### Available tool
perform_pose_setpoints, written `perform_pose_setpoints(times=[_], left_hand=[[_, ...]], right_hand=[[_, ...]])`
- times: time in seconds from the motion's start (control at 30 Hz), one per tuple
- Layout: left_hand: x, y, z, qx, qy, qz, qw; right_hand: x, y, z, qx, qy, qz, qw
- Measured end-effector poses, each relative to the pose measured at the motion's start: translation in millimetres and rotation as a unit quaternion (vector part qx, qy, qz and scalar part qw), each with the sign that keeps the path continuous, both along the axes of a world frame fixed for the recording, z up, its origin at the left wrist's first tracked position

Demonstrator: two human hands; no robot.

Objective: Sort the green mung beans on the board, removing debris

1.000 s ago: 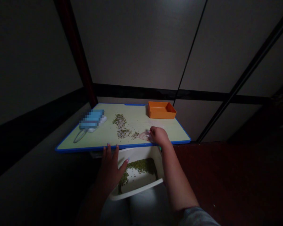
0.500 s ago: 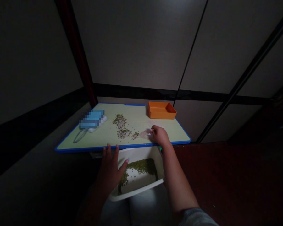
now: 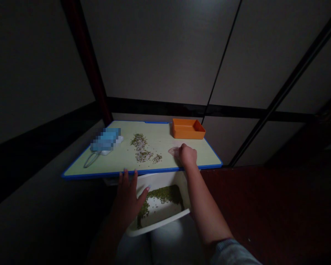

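My left hand [image 3: 128,197] is open, fingers spread, their tips at the blue edge of the table [image 3: 151,129]. Its thumb reaches over the white bin [image 3: 161,223] below that edge, which holds green beans or grains [image 3: 165,194]. On the tabletop my right hand [image 3: 188,156] is closed, its fingertips turned down and mostly hidden. Beside those fingers lies a thin pale pinkish patch [image 3: 174,151]; I cannot tell whether it is loose grains or a see-through piece. Left of it is a scattered pile of mixed green and pale grains [image 3: 143,155].
An orange open box [image 3: 189,134] stands at the table's back right. A blurred blue item [image 3: 106,139] with a grey loop [image 3: 91,160] lies on the left. Panelled walls [image 3: 160,55] rise behind, and a dark red floor [image 3: 253,206] lies to the right.
My right hand has moved slightly up and away from me, and its fingers have turned further down. The pale patch beside it now sits farther back. My left hand keeps its place.
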State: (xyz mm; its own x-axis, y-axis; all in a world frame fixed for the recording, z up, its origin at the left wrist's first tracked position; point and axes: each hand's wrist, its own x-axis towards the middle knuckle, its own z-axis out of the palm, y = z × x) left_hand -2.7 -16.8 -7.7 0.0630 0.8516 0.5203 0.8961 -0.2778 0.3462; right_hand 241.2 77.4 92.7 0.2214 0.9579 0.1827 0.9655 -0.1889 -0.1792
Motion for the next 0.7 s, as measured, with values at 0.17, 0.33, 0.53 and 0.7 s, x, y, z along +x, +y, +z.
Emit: perform_pose_setpoints(times=[0.17, 0.33, 0.53, 0.7], left_hand=[[0.3, 0.1, -0.3, 0.002, 0.002, 0.001, 1.0], [1.3, 0.7, 1.1, 0.004, -0.001, 0.004, 1.0], [2.2, 0.3, 2.9, 0.003, -0.004, 0.005, 1.0], [2.8, 0.3, 3.5, -0.001, -0.001, 0.014, 1.0]], right_hand=[[0.9, 1.2, -1.9, 0.018, 0.009, -0.026, 0.999], [-12.7, 2.4, -1.5, 0.039, -0.012, 0.029, 0.999], [-26.8, 6.0, 2.1, 0.026, -0.021, 0.086, 0.996], [-24.9, 3.7, 3.4, 0.03, -0.022, 0.126, 0.991]])
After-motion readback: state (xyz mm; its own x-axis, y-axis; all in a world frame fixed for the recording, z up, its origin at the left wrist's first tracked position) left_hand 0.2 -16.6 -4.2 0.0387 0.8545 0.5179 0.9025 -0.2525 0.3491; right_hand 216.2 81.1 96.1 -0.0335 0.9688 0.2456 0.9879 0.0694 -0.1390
